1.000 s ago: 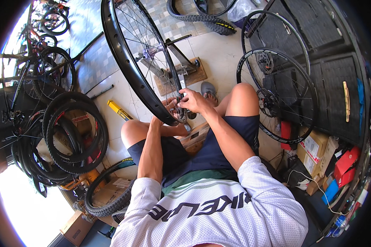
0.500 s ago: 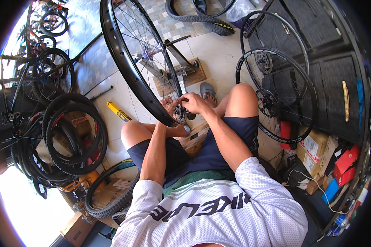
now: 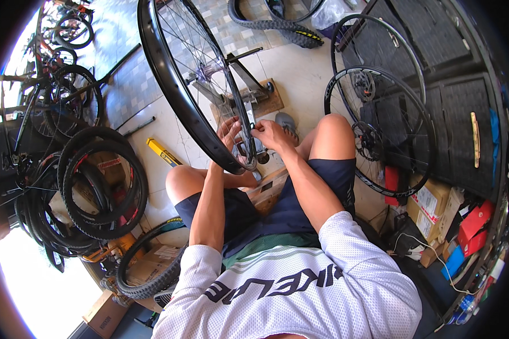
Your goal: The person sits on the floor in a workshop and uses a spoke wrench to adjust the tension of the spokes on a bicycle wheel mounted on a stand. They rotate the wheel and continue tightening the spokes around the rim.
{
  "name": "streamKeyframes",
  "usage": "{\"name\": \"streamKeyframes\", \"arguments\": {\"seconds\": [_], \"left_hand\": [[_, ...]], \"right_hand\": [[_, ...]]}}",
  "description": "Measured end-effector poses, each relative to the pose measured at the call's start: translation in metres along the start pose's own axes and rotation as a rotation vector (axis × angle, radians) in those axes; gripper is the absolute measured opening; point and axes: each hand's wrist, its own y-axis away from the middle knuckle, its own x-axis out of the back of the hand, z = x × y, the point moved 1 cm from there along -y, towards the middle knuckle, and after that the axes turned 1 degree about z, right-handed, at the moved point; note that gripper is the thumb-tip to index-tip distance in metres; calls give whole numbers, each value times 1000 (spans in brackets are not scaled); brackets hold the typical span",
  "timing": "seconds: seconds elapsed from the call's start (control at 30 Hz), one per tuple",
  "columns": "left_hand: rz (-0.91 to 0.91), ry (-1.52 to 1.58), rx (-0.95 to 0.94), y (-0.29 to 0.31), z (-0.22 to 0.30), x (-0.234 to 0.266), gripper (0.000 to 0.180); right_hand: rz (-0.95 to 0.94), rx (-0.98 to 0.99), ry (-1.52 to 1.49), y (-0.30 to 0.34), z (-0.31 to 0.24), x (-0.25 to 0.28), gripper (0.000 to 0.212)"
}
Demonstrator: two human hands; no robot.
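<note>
A bicycle wheel with a wide black rim [image 3: 182, 101] and thin spokes stands upright in a metal truing stand [image 3: 244, 85] on a wooden base [image 3: 271, 100]. My left hand [image 3: 228, 131] is beside the spokes inside the rim, near its close end, with fingers stretched out and apart. On the right side of the wheel, my right hand [image 3: 271, 135] is closed, thumb and finger pinching a small dark round spoke wrench [image 3: 252, 126] close to the rim. The wheel's near end hangs between my knees.
Tyres [image 3: 104, 186] hang in a cluster at left, with bikes beyond. A yellow-and-black box [image 3: 163, 151] lies on the floor. Two more wheels [image 3: 379, 70] lean against dark cabinets at right, above cardboard boxes [image 3: 430, 209]. A loose tyre [image 3: 277, 25] lies at the far side.
My hands have come apart from meeting at the rim. The left has moved up along the spokes with its fingers loosened; the right has shifted slightly right and shows the small wrench.
</note>
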Motion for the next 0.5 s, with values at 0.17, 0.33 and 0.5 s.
{"name": "streamKeyframes", "arguments": {"seconds": [0.17,0.33,0.5], "left_hand": [[-51,4,10,11,8,3,57],[-37,-32,18,14,14,0,60],[-38,-76,-2,13,11,10,60]], "right_hand": [[-106,-13,6,2,1,-4,27],[-169,83,-76,2,1,-5,30],[-376,95,-149,-5,-5,-4,32]]}}
